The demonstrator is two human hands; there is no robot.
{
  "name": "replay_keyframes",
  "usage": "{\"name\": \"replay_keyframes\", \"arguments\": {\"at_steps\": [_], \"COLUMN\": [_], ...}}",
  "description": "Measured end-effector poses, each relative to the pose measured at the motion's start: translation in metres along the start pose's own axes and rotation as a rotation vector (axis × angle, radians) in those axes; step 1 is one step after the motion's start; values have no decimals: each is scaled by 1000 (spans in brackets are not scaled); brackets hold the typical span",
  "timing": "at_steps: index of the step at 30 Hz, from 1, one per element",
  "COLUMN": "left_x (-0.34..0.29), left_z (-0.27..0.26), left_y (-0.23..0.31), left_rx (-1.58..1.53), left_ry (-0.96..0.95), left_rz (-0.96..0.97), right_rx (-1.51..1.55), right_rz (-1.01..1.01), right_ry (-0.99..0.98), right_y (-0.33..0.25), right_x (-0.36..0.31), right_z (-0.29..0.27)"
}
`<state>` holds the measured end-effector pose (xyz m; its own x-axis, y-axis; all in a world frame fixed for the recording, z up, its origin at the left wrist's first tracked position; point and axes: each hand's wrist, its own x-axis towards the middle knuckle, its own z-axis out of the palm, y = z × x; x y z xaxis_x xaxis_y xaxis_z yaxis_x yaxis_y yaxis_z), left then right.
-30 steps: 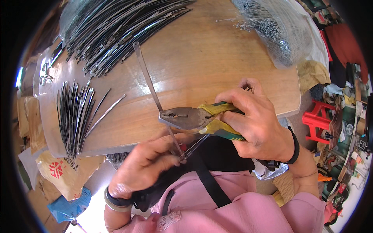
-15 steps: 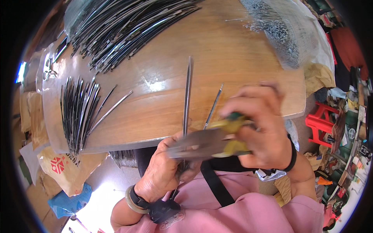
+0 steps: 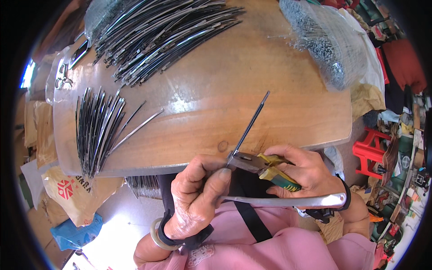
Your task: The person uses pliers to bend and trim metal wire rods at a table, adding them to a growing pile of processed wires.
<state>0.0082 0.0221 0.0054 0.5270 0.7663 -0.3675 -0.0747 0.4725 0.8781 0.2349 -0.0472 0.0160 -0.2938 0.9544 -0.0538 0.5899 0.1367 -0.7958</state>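
My left hand pinches thin metal strips between thumb and fingers at the table's near edge. One dark strip slants up and away over the table from the fingertips. A silvery strip with a rounded, holed end reaches out to the right, below my right hand. My right hand is closed round yellow-and-green pliers. Their jaws meet the slanting strip right beside my left fingertips; whether they bite on it, I cannot tell. How the two strips join inside my left hand is hidden.
A large heap of dark strips covers the table's far left, with a smaller bundle nearer. Scissors lie at the left edge. A clear bag of thin wires sits far right. A red stool stands on the floor.
The pliers were blurred in motion above my left hand; now their jaws are at the strip by its fingertips. The strip that pointed upward from my left hand no longer stands there; one now reaches right.
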Motion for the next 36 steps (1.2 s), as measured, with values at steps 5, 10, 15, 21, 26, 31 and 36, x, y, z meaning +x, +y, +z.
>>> {"name": "replay_keyframes", "arguments": {"at_steps": [5, 10, 15, 21, 26, 31, 36], "left_x": [-1, 0, 0, -6, 0, 33, 96], "left_z": [-5, -19, -60, -136, -135, -96, -88], "left_y": [-14, -6, 12, 27, 61, 92, 80], "left_rx": [72, 142, 287, 1279, 1423, 1128, 1230], "left_ry": [107, 179, 271, 549, 450, 360, 240], "left_rz": [-7, 114, 64, 534, 496, 378, 682], "right_rx": [-159, -170, -167, -931, -1118, -1015, -462], "right_rz": [-75, -171, -147, -281, -315, -385, -330], "right_ry": [-54, -84, -91, 273, 222, 460, 766], "right_y": [-1, -4, 0, 56, 68, 27, -20], "right_x": [2, 30, 64, 134, 142, 152, 131], "right_z": [11, 10, -16, -90, -99, -92, -86]}}
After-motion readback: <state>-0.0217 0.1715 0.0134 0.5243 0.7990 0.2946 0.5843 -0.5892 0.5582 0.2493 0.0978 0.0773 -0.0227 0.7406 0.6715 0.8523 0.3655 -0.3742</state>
